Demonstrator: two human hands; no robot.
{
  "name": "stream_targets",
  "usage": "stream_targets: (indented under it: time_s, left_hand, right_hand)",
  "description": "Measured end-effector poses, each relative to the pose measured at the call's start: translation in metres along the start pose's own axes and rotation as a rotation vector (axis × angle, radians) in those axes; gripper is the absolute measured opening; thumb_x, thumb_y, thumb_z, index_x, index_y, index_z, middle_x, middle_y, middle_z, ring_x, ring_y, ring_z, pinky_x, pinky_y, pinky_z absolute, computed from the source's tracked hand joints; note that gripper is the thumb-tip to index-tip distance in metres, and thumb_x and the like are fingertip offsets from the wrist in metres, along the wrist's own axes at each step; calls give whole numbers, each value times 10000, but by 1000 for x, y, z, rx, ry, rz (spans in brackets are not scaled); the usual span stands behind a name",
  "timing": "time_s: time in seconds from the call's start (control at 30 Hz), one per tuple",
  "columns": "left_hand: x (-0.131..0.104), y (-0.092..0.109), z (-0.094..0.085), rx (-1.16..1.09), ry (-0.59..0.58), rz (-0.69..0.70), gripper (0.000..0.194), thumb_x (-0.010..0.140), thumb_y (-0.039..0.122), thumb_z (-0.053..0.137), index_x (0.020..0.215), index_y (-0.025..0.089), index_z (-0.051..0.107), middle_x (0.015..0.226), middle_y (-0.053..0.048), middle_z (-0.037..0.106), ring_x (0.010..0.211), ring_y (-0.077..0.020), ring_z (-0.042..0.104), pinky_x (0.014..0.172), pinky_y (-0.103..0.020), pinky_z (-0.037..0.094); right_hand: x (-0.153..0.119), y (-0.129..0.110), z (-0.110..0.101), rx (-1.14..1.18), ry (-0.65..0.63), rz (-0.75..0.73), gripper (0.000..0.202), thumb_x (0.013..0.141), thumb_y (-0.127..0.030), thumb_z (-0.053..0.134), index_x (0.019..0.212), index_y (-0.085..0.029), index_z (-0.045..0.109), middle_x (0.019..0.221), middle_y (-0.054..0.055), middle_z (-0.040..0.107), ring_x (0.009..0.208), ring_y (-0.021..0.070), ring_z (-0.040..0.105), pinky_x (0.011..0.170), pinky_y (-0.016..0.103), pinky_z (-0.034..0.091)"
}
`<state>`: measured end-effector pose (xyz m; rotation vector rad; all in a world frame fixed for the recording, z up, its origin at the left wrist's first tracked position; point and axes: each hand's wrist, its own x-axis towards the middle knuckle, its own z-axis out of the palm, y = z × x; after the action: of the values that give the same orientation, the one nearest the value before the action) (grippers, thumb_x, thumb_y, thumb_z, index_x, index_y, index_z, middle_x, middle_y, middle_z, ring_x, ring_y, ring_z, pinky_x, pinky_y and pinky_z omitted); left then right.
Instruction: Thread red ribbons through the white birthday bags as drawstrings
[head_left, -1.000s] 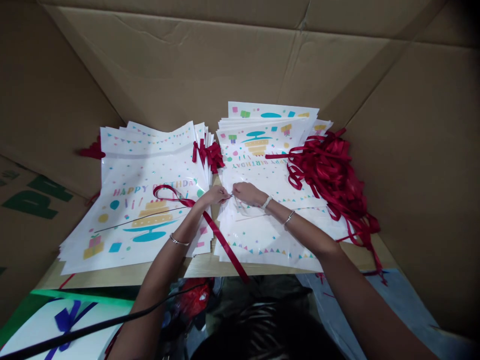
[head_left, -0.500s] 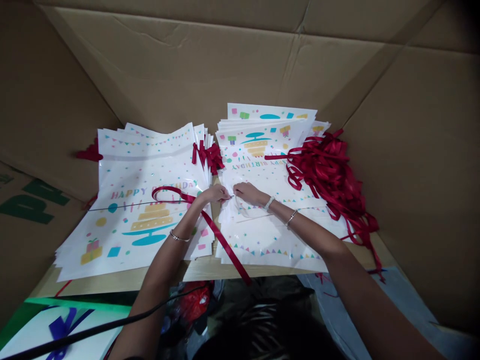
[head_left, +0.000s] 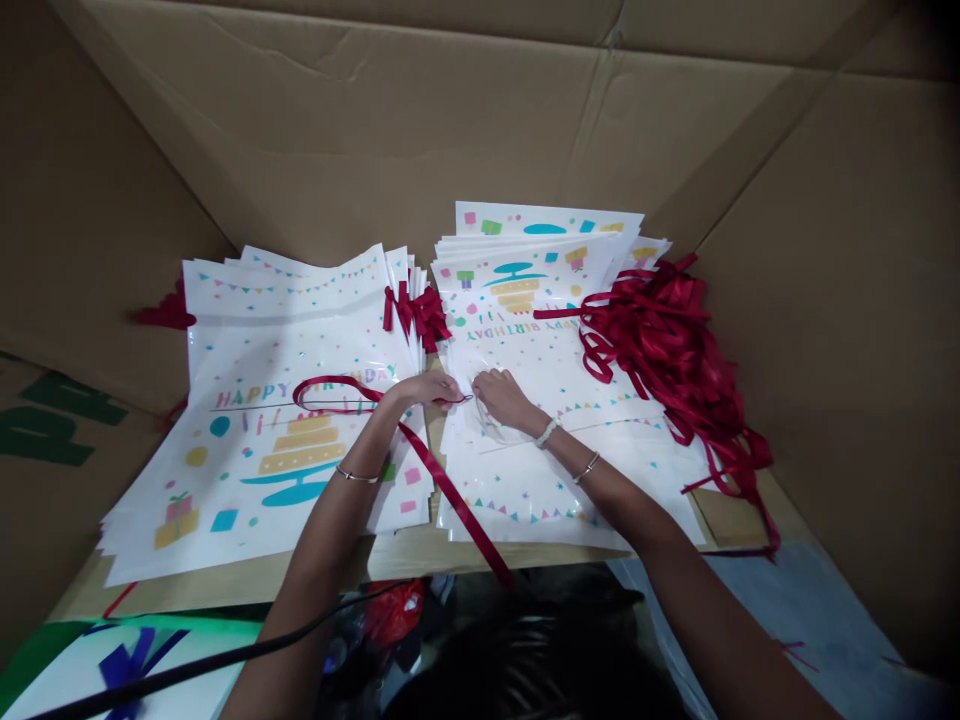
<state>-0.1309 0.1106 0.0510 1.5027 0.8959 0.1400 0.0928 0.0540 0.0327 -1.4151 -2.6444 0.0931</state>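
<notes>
Red ribbon (head_left: 455, 498): end positioned at thin tip

Cardboard walls (head_left: 420, 130) enclose a wooden tabletop (head_left: 390, 555). Two stacks of "Happy Birthday" sheets lie side by side: left stack (head_left: 322, 330), right stack (head_left: 517, 475). A ribbon heap (head_left: 667, 340) covers the outer edge of the right stack.

The ribbon forms a loop on the left stack, passes beneath the left forearm, and hangs over the table's front edge. A thin dark rod (head_left: 255, 407) lies across the left stack.

Left hand (head_left: 431, 388): fingertips pinched, apparently on a red ribbon end. Right hand (head_left: 504, 398): fingers curled over the right stack's inner edge; grip contents cannot be determined. A small dark tip shows between both hands.

Step, as judged: engaging ribbon with tip. Next move appears to require fine fingertip control and an untwisted, slack strand.
</notes>
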Motion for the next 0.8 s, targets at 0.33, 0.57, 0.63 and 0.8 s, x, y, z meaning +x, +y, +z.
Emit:
stream_targets:
  time_s: [0.33, 0.57, 0.63, 0.8]
  left_hand:
    - [0, -7, -2, -79, -51, 5, 439, 665, 506, 875, 693, 131, 648, 579, -16, 551, 505, -85, 413, 456, -200, 238]
    - [1, -18, -10, -202, -30, -13, 383, 624, 407, 912, 745, 137, 668, 653, -9, 576, 578, -105, 518, 545, -203, 427]
    - [2, -21, -11, -215, -23, 10, 369, 656, 408, 902, 758, 143, 666, 678, -9, 582, 598, -106, 533, 575, -207, 460]
    - [4, -25, -11, -177, -5, 59, 359, 677, 414, 895, 781, 157, 667, 695, -14, 597, 621, -124, 560, 579, -215, 480]
  right_hand:
    - [-1, -1, 0, 6, 24, -2, 290, 1101, -212, 377, 1147, -135, 653, 1128, 140, 653, 1057, 263, 534, 916, 394, 331]
    - [0, 0, 1, 80, 39, 32, 294, 1122, -241, 373, 1124, -147, 652, 1123, 105, 670, 1041, 242, 543, 914, 379, 320]
    - [1, 1, 1, 99, 35, 33, 293, 1125, -257, 378, 1122, -151, 651, 1121, 97, 673, 1041, 238, 547, 914, 376, 317]
    - [1, 2, 0, 122, 33, 34, 296, 1127, -276, 378, 1107, -161, 650, 1117, 88, 678, 1044, 234, 553, 910, 372, 316]
